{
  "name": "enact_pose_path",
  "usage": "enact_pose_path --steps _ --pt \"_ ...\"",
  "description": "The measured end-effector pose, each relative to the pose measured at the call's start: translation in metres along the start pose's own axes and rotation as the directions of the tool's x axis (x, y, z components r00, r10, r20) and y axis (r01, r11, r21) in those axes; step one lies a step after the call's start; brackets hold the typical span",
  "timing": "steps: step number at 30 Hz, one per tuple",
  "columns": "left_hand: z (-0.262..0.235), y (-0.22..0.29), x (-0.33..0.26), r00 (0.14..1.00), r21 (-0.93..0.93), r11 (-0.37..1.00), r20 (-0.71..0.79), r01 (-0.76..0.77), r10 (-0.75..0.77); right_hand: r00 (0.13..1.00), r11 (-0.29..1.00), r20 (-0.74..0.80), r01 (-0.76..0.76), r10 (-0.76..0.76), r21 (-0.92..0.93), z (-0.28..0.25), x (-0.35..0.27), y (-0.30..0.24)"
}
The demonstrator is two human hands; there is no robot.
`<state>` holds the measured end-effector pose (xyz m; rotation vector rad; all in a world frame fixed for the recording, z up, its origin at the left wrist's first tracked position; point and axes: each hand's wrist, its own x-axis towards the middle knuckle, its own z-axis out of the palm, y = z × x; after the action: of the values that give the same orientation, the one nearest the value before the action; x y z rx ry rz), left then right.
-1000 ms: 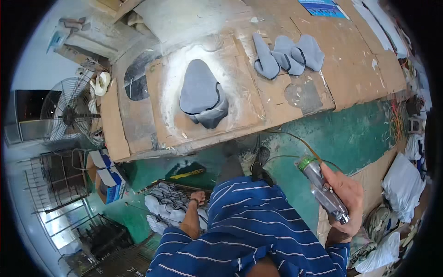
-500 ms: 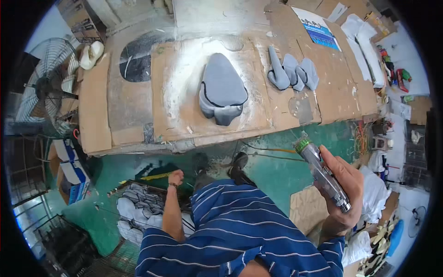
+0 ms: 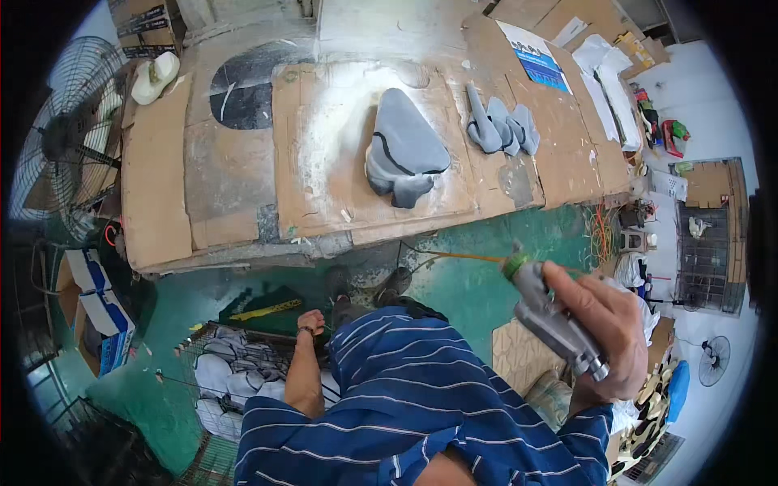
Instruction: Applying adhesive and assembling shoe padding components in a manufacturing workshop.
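Observation:
My right hand [image 3: 608, 328] grips a grey metal spray gun [image 3: 555, 320] with a green ring near its nozzle end, over the floor right of my body. The gun is slightly blurred. Low beside my leg, my left hand [image 3: 310, 321] hangs with its fingers curled and nothing visible in them. On the cardboard-covered bench [image 3: 235, 231] lies a grey, saddle-shaped padded piece [image 3: 409, 142] with black edging, its narrow end pointing away. Neither hand touches it. White overspray surrounds it. Several smaller grey pieces [image 3: 502, 130] stand in a row to its right.
A wire basket [image 3: 219, 348] of grey pieces is beside my left arm. A cage fan [image 3: 65, 138] stands left of the bench, near an open carton [image 3: 97, 308]. An orange hose [image 3: 462, 257] runs behind the gun. White wrapped material [image 3: 608, 89] lies at the bench's right end.
My view has shifted slightly. The spray gun has tilted and sits a little lower and further left in the picture. The saddle-shaped piece appears further right against the cardboard. My left hand stays low.

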<state>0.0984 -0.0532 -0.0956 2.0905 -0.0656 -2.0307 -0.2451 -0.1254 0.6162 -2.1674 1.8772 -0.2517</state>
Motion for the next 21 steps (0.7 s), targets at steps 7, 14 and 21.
enact_pose_path --steps 7,14,21 --pt "0.001 -0.001 0.009 0.999 0.208 0.978 -0.039 -0.027 0.036 0.994 0.999 0.098 0.05 -0.048 -0.011 0.003 -0.025 -0.018" --pt "0.008 0.017 0.012 0.989 0.147 0.98 -0.042 -0.132 0.14 0.996 0.999 0.087 -0.036 0.035 0.009 0.009 -0.065 -0.003" --pt "0.063 0.061 -0.018 0.799 -0.101 0.795 -0.011 -0.599 0.601 0.996 0.987 0.048 -0.078 0.072 0.138 0.008 -0.105 0.068"
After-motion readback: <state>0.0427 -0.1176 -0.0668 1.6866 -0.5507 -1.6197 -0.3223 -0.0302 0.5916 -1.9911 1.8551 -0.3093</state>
